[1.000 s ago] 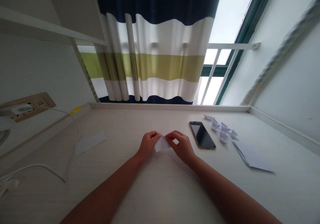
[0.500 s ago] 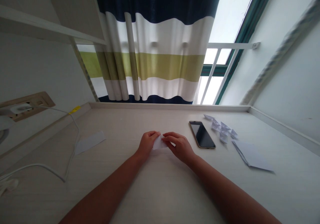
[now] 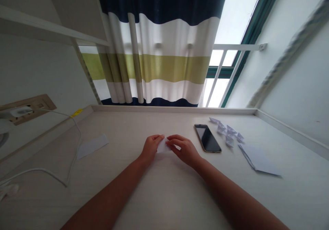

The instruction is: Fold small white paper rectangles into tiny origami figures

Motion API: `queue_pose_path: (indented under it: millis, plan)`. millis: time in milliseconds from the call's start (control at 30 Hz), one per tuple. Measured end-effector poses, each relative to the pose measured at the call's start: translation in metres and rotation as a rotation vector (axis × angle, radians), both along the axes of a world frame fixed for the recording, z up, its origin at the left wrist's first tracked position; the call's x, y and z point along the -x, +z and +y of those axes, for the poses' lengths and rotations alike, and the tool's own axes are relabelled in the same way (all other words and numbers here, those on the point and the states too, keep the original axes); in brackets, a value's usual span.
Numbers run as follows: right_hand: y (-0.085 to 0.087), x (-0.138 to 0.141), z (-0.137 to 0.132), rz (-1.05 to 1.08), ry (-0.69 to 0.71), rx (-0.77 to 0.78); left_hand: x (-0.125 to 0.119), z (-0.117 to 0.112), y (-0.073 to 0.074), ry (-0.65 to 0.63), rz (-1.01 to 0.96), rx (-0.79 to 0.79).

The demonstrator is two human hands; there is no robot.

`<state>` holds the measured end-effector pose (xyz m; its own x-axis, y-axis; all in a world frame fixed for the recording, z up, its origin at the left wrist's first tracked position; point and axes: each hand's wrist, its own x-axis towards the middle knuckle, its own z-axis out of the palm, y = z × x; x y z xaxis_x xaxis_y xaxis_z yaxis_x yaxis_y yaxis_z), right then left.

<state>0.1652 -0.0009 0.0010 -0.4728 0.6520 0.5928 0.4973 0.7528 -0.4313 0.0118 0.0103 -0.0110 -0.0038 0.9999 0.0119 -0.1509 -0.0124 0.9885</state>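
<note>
Between my two hands, just above the pale tabletop (image 3: 164, 189), is a small folded piece of white paper (image 3: 162, 148). My left hand (image 3: 151, 148) pinches its left side, thumb along the upper edge. On the other side, my right hand (image 3: 183, 149) has its thumb and fingertips closed on the paper's right edge. The fingers cover part of the paper, so its full folded shape is hidden. Off to the right lie several small folded white paper pieces (image 3: 229, 130), clustered together, and a stack of white paper sheets (image 3: 260, 160).
A dark-screened phone (image 3: 208, 138) lies right of my right hand. At the left are a strip of white paper (image 3: 93, 146) and a white cable (image 3: 79, 134) running from a wall socket (image 3: 42, 102). A raised rim (image 3: 174, 110) edges the table's back, before a striped curtain (image 3: 174, 67).
Almost nothing differs. My right fingertips have shifted very slightly left along the folded paper; both hands keep hold of it.
</note>
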Motion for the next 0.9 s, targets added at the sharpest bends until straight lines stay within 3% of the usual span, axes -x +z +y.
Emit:
queue_pose_path:
  millis: [200,333,500,700,900]
  plan:
    - [-0.001,0.0,-0.001,0.051,0.0,0.017,-0.001,-0.003,0.008,-0.015,-0.092,0.056]
    - [-0.001,-0.001,0.002,0.116,-0.024,0.032,-0.001,-0.006,0.015,-0.127,-0.143,0.085]
    - [0.0,-0.001,0.005,0.215,-0.046,0.105,0.0,-0.005,0.01,-0.179,-0.074,0.024]
    - [-0.002,0.002,0.006,0.38,-0.001,0.359,0.001,-0.003,0.009,-0.103,0.17,-0.097]
    - [-0.006,0.002,0.013,0.527,-0.079,0.651,-0.002,-0.009,0.013,-0.089,0.363,-0.156]
